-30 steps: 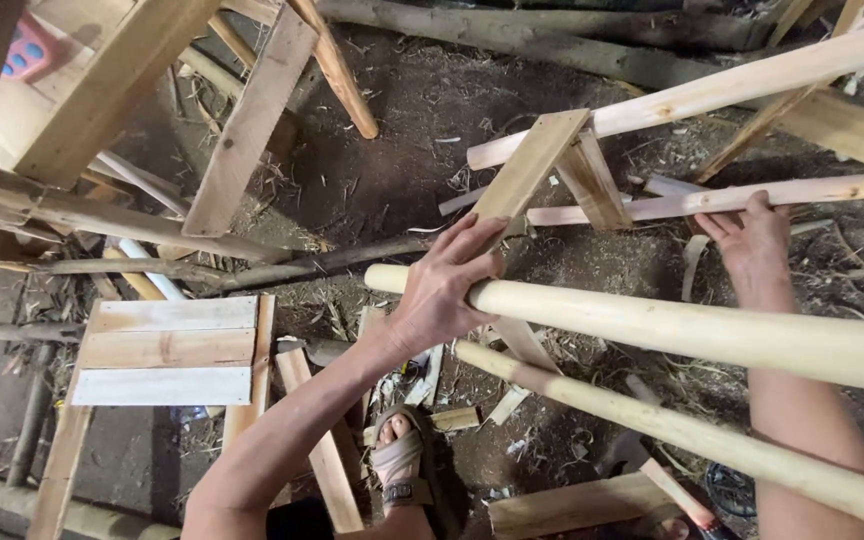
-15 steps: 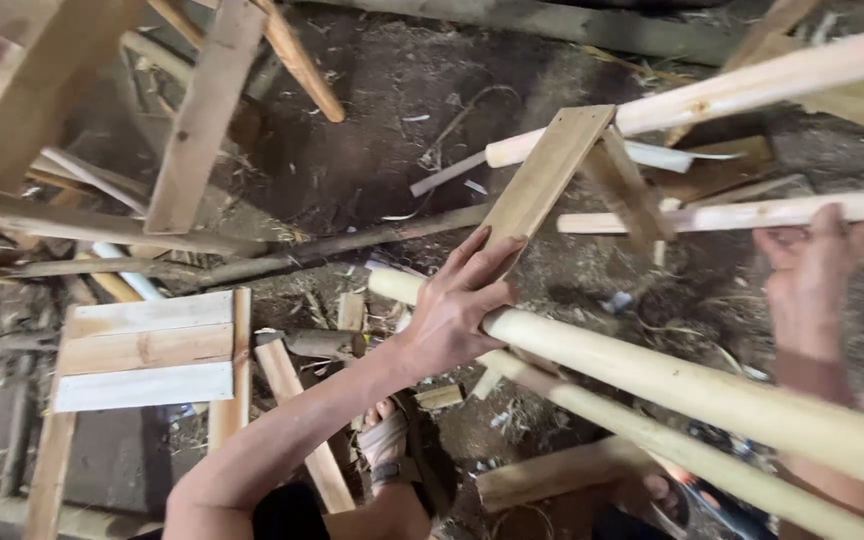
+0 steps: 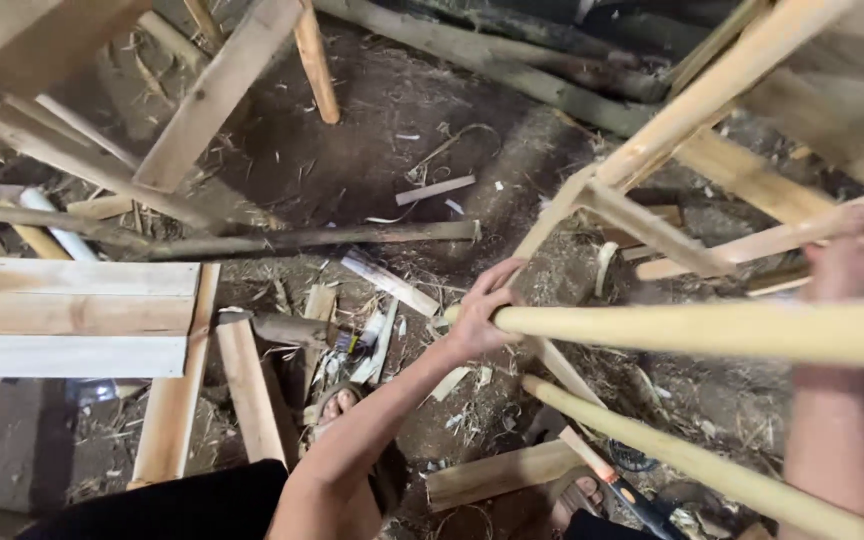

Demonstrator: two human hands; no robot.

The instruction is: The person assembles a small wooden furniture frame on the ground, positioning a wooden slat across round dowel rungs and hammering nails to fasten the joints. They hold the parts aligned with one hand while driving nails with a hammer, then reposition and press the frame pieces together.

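Note:
My left hand (image 3: 482, 312) grips the near end of a pale peeled round pole (image 3: 712, 331) that runs right across the view. My right hand (image 3: 857, 265) holds a flat wooden slat (image 3: 792, 236) of the same light frame, just above the pole. A second round pole (image 3: 692, 462) slants below it toward the lower right. Angled slats (image 3: 652, 150) of the frame rise toward the top right. My sandalled foot (image 3: 337, 405) shows on the dirt floor under my left forearm.
A panel of pale boards (image 3: 77, 320) lies at the left. Loose planks (image 3: 252, 385), offcuts and shavings litter the dark dirt floor. Rough timbers (image 3: 212, 95) cross the upper left. A long thin stick (image 3: 312, 240) lies across the middle. A dark-handled tool (image 3: 622, 495) lies at the bottom.
The frame has swung: the upper pole now lies nearly level, with its near end further right. My left hand stays on the pole's end, my right hand on the slat.

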